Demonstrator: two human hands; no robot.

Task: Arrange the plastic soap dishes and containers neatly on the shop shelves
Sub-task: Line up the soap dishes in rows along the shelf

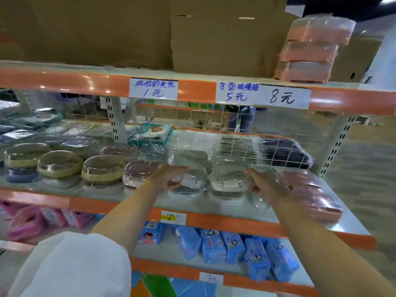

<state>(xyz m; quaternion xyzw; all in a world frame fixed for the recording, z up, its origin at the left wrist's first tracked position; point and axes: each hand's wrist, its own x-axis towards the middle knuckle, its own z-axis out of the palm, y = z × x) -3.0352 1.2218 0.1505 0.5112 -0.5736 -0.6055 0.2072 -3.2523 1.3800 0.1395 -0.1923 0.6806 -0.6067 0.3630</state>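
Fingers of left hand point(171, 179) curl round the near-left edge of a clear soap dish stack point(188, 174), centre of frame; grip looks firm, thumb side down. Fingers of right hand point(264, 183) curl round another clear container point(260, 189), right of centre, blur makes the exact pinch hard to read but they wrap it. Between the two hands sits a third clear container point(230, 179), not touched as far as I can tell.

All three sit on the middle shelf point(137, 196), near its front orange rail. Probably both hands hold from the outer sides so the clear pieces can be squared up into one row along the front edge.

Left of frame: round dishes with tan rims point(60, 166) already in a neat row, same shelf, so the clear ones are likely being matched to that line. Right of the hands, pink wrapped packs point(308, 189) lie just beside the right-hand container, tight space there. Behind, a wire grid divider point(214, 125) and dark flat packs point(285, 151).

Price labels point(262, 96) on the upper rail, centre top. Blue packets point(235, 247) on the lower shelf, bottom centre. White sleeve point(70, 264) at lower left.

Task mid-way by my read; the clear items are not yet aligned.
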